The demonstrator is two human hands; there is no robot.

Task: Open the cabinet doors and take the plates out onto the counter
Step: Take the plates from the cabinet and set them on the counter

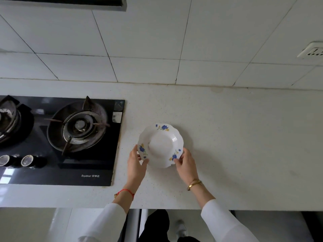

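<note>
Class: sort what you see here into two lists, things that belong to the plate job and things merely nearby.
Belongs to the job:
white scalloped plate with blue flowers
left hand
right hand
speckled white counter

Merely nearby:
black glass gas hob
white wall socket

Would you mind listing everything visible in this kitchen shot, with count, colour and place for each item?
plate: one, white with blue and yellow flowers, on or just above the counter right of the stove
counter: one, speckled off-white, across the middle
gas stove: one, black glass, left, two burners
knobs: two, silver-topped, stove front
wall tiles: white, behind the counter
socket: one, white, wall at far right
left hand: one, red string at the wrist, grip on the plate's left rim
right hand: one, gold bracelet, grip on the plate's right rim
sleeves: two, white, bottom
</note>
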